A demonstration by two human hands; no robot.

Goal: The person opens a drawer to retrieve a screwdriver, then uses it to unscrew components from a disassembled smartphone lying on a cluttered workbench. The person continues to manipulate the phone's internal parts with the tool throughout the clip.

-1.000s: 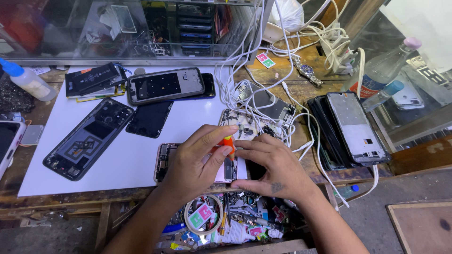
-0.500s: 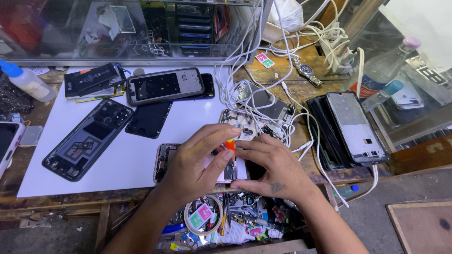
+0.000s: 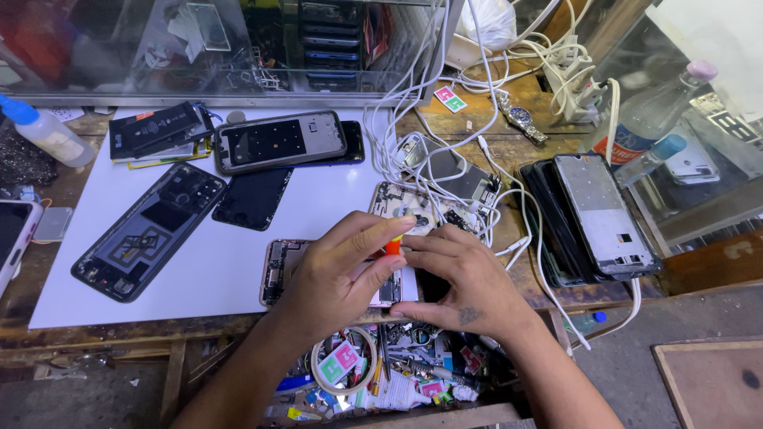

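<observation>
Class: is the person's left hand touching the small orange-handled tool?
Touching. The head view shows the left hand pinching the orange-handled tool between thumb and forefinger.

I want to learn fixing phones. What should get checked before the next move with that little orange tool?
1. Opened phone lies flat on the white mat: ok.
2. Left hand pinches the orange tool over the phone: ok.
3. Right hand rests beside it on the phone's right end: ok.
4. Tool tip seated in a screw: cannot tell, fingers hide it.
5. White cables clear of the hands: not ok, they trail just behind them.
6. Removed screws kept safe: cannot tell.
</observation>
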